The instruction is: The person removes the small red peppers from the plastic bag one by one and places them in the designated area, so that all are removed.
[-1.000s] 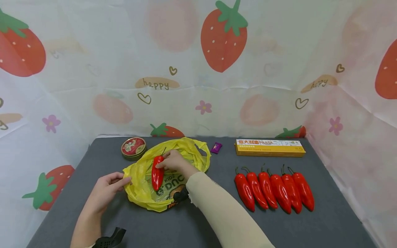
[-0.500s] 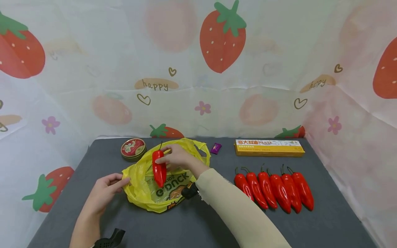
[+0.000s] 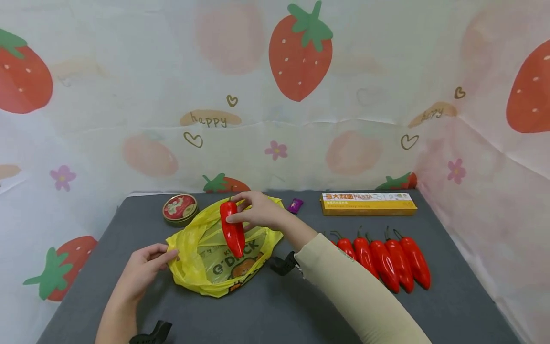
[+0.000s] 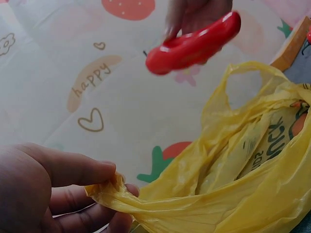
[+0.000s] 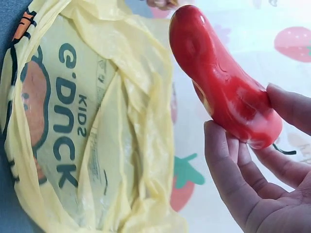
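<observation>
My right hand (image 3: 262,210) grips a glossy red chili pepper (image 3: 232,229) near its stem end, thumb on one side and fingers on the other. The pepper hangs tip down over a yellow plastic bag (image 3: 182,263) in the head view. In the left wrist view, the pepper (image 4: 194,46) shows well above the bag. The bag lies spread on the table with its mouth open, and duck lettering shows inside. With thumb and fingers, my left hand (image 4: 63,189) pinches the bag's left edge, pulling it into a small gathered corner.
Several more red chili peppers (image 3: 384,263) lie in a row at the right, partly covered by the right sleeve (image 3: 356,286). Behind them stands a yellow pasta box (image 3: 368,204). A round red-lidded tin (image 3: 180,209) and a small purple packet (image 3: 295,206) sit near the back edge.
My right hand has drawn the pepper up and to the right over the bag. The left hand keeps its pinch on the bag's edge. The head view has shifted slightly.
</observation>
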`<state>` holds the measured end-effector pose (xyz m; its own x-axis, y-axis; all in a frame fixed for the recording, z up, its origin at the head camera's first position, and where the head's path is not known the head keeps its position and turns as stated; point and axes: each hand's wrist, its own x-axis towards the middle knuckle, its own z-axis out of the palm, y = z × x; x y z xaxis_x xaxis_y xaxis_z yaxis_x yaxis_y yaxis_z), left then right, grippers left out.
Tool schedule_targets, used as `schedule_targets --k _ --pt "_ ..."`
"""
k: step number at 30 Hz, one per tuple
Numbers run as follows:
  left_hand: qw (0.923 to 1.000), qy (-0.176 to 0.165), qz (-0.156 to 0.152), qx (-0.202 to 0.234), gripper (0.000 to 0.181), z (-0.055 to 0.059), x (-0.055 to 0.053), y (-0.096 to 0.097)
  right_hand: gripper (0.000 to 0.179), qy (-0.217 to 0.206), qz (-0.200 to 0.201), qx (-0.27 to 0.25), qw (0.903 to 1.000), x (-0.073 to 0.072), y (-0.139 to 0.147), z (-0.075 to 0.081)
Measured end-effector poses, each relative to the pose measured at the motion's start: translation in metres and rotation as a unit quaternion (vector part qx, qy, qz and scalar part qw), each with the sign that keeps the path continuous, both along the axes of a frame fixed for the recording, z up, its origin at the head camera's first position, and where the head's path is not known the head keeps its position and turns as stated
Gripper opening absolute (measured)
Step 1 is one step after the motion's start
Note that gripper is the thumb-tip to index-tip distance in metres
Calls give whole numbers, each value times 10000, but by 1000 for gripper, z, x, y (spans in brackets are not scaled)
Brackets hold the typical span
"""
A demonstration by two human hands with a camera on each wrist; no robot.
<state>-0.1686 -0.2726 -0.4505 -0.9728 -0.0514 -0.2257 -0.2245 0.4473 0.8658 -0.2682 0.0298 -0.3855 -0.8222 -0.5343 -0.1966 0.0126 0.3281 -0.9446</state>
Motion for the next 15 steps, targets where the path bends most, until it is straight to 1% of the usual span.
schedule_targets --k 3,7,11,15 --pt "10000 -34 34 -19 44 -1 2 -3 58 156 42 119 9998 5 10 5" --pt "10000 47 5 -44 45 -3 1 -6 59 339 43 293 9990 11 26 7" --pt "9999 95 -56 50 46 -3 0 -6 58 284 13 319 9991 18 46 4" --pt "9997 122 -97 174 47 -3 1 -7 58 346 -144 445 9983 26 66 -3"
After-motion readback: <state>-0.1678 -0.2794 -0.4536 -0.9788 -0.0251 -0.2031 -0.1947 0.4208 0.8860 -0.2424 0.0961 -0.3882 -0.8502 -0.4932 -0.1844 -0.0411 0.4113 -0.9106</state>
